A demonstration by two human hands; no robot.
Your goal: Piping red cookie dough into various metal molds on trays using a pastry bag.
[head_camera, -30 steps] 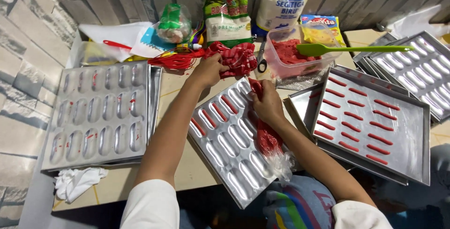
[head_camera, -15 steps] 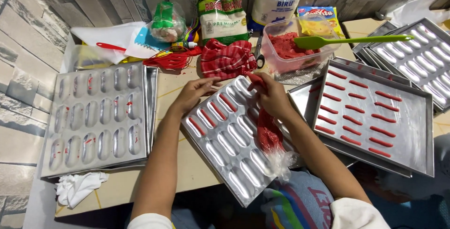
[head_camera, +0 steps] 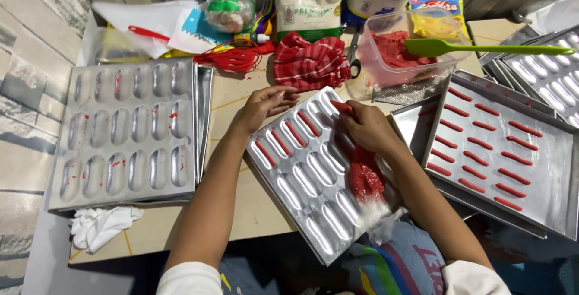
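Since the earlier frame we note little movement: our left hand [head_camera: 265, 105] has settled at the upper left edge of the tilted mould tray [head_camera: 313, 174], and our right hand [head_camera: 368, 127] remains over the tray's top row.

Far left, a second mould tray [head_camera: 123, 132] lies flat on the table [head_camera: 241, 90], its oval cavities smeared with red; a crumpled white cloth [head_camera: 99, 225] sits below it at the table edge.

Left hand: forearm extended forward, palm down, fingers loosely curled and spread, touching the rim of the tilted tray, holding nothing else.

The tilted tray rests partly on the table, partly towards our lap; red strips fill its upper cavities.

Right hand: closed around a clear piping bag [head_camera: 365, 177] of red paste, its tip at the top cavity, the bag trailing back along the forearm.

Right of this, a flat tray [head_camera: 506, 150] carries rows of red strips. Behind it, a plastic tub [head_camera: 404, 53] of red paste bears a green spatula [head_camera: 482, 47].
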